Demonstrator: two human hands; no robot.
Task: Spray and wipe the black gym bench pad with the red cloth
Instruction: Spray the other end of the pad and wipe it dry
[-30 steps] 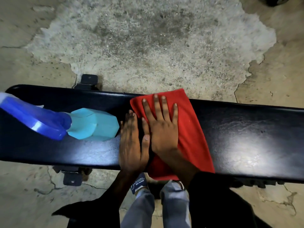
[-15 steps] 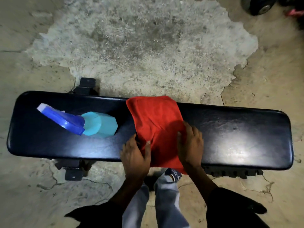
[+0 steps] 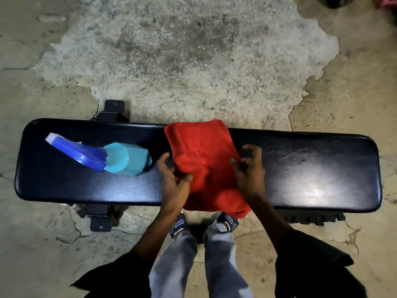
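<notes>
Left hand and right hand, flat on the red cloth a second ago, now pinch its side edges. Cloth is bunched between the grips.

both hands, left hand and right hand, pinch the red cloth on the bench pad.

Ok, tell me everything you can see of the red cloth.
The red cloth is a soft, towel-like rectangle with a stitched hem along its far edge. It lies spread across the middle of the black bench pad, its near end drooping over the pad's front edge. The fabric is rumpled and bunched where both hands gather it: the left hand pinches its left side, the right hand curls on its right edge. The spray bottle lies apart.
</notes>
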